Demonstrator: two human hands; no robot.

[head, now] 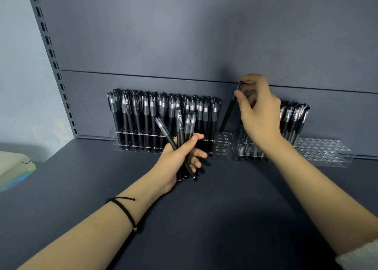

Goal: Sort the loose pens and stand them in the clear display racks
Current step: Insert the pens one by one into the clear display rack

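Matte slate-blue shelf [225, 218], matching back panel [184, 34]. Left clear rack [114, 135] stands nearly full of frosted-capped pens [145, 114]. Left hand [178, 159] clutches a fan of loose pens [180, 124]. Right hand [259, 114] pinches one slanted black pen [229, 110] near its top, tip at that rack's empty holes. Right clear rack [327, 149] is part-filled.

The left clear rack [223, 145] stands packed with upright black pens [143, 114], frosted caps up; only the holes at its right end are bare. Just in front of it, the left hand [177, 159] grips a fanned bundle [180, 129] of matching pens, caps up. Over its bare right end a single black pen [229, 111] tilts, pinched near the top by the right hand [260, 115]. Just to its right, a second clear rack [324, 152] holds more pens [294, 117].
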